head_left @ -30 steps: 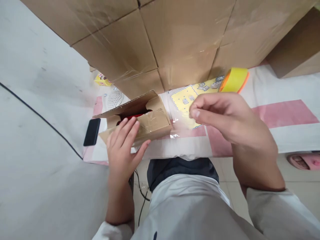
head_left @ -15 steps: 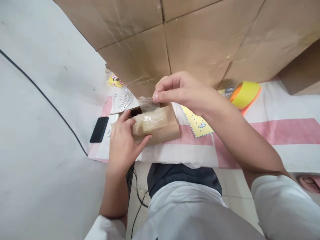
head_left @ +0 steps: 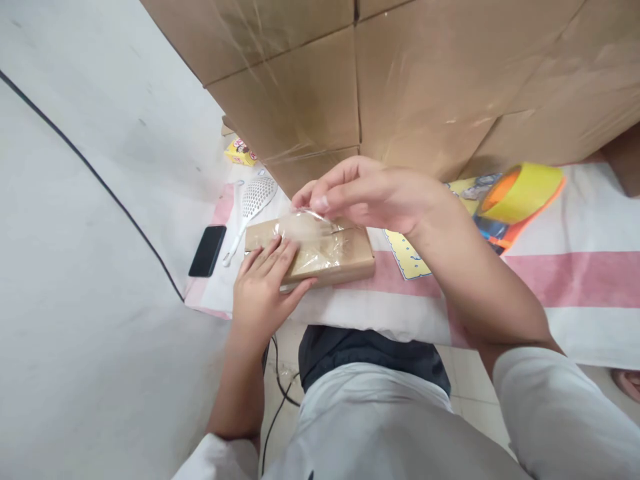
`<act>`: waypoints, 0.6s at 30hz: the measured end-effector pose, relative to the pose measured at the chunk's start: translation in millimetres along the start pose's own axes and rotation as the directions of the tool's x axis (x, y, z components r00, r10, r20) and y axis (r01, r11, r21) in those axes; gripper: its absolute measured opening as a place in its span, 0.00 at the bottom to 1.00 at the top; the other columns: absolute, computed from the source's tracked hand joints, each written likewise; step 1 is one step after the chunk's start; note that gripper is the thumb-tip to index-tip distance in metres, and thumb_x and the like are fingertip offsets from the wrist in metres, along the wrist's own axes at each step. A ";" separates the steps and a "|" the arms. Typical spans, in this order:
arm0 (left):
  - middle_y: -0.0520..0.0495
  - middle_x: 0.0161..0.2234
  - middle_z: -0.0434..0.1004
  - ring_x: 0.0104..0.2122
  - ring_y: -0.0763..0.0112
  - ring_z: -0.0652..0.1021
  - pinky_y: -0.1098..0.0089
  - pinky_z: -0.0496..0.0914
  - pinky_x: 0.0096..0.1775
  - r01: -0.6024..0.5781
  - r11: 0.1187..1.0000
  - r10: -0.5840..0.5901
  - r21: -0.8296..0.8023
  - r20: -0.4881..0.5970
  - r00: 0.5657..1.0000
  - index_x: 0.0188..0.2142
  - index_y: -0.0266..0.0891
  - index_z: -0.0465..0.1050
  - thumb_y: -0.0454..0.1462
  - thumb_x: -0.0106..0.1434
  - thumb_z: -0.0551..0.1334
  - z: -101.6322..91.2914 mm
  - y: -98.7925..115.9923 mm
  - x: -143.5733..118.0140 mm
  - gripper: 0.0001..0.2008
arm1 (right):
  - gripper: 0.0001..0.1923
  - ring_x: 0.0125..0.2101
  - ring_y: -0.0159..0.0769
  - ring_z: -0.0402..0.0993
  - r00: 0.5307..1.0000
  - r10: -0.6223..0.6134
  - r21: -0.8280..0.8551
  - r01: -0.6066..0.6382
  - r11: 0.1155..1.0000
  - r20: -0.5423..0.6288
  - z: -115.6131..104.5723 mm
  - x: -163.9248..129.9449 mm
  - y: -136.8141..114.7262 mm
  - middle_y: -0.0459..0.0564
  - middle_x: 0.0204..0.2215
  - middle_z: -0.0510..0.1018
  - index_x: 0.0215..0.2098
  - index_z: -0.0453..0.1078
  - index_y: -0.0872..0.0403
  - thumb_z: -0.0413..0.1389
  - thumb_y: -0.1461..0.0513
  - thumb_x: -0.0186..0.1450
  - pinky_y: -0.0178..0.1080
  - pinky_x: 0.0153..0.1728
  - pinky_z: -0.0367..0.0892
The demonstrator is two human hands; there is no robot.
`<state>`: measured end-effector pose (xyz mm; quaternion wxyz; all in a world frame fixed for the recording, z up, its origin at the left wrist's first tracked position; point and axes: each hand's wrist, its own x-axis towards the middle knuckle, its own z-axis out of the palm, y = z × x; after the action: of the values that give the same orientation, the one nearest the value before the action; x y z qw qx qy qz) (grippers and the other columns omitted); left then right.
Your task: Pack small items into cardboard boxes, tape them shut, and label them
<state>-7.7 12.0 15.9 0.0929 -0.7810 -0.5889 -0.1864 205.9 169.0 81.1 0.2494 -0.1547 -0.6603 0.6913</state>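
Note:
A small brown cardboard box (head_left: 345, 257) lies closed on the pink-and-white cloth (head_left: 550, 280) in front of me. My left hand (head_left: 265, 283) lies flat on the box's near left part, fingers spread over its lid. My right hand (head_left: 370, 197) reaches across from the right and pinches a strip of clear tape (head_left: 305, 227) that lies over the box's top. The tape looks crinkled and shiny where it crosses the lid.
Large taped cardboard boxes (head_left: 400, 80) stand right behind the small box. A yellow tape roll on an orange dispenser (head_left: 523, 193) and a yellow sticker sheet (head_left: 407, 257) lie at the right. A white slotted spoon (head_left: 253, 203), a black phone (head_left: 207, 251) and a small yellow carton (head_left: 240, 152) lie at the left.
The small box's flap has gone from open to closed. My right hand came from the right with the clear tape and lowered it onto the lid. My left hand shifted onto the closed top.

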 end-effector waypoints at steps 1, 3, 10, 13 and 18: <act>0.40 0.59 0.77 0.61 0.49 0.75 0.52 0.63 0.63 0.005 1.000 -0.005 -0.003 -0.005 1.000 0.65 0.43 0.67 0.48 0.67 0.65 0.3 0.2 -0.4 0.29 | 0.04 0.45 0.41 0.78 1.000 0.005 -0.057 -0.005 0.998 -0.007 -0.2 1.1 1.9 0.48 0.42 0.83 0.28 0.79 0.50 0.65 0.59 0.60 0.41 0.43 0.73; 0.39 0.59 0.78 0.61 0.49 0.75 0.53 0.63 0.63 0.006 1.000 -0.006 -0.003 -0.014 1.000 0.65 0.42 0.67 0.48 0.67 0.65 0.5 0.7 -0.7 0.29 | 0.04 0.44 0.41 0.77 0.997 0.000 -0.253 -0.020 0.967 -0.081 -0.9 5.0 8.9 0.48 0.40 0.82 0.26 0.78 0.51 0.67 0.61 0.57 0.40 0.43 0.72; 0.37 0.60 0.76 0.62 0.49 0.74 0.53 0.64 0.63 -0.006 1.000 0.006 -0.004 -0.046 0.999 0.69 0.41 0.61 0.48 0.67 0.65 2.2 0.4 -3.9 0.35 | 0.08 0.43 0.41 0.77 0.995 -0.018 -0.415 -0.024 0.909 -0.097 -3.2 11.8 20.0 0.49 0.41 0.82 0.23 0.75 0.52 0.69 0.61 0.57 0.41 0.43 0.71; 0.37 0.58 0.78 0.62 0.49 0.75 0.54 0.64 0.63 0.004 1.000 -0.003 0.009 -0.065 0.998 0.67 0.40 0.63 0.49 0.66 0.66 3.9 1.2 -5.9 0.34 | 0.08 0.46 0.40 0.78 0.999 -0.032 -0.299 0.022 0.954 -0.030 0.0 6.0 8.9 0.49 0.46 0.82 0.24 0.76 0.52 0.66 0.61 0.60 0.41 0.45 0.72; 0.35 0.59 0.77 0.60 0.49 0.77 0.55 0.65 0.62 0.002 1.000 0.000 0.014 -0.102 0.995 0.68 0.39 0.61 0.49 0.65 0.67 5.5 2.5 -6.4 0.37 | 0.07 0.49 0.45 0.76 0.994 -0.007 -0.491 -0.048 0.870 -0.108 10.5 5.6 12.5 0.51 0.46 0.81 0.24 0.77 0.51 0.68 0.61 0.58 0.45 0.50 0.70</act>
<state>-5.8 7.7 8.5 0.1281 -0.7694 -0.5851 -0.2218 193.7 163.3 70.2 0.2292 -0.2569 -0.7987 0.4935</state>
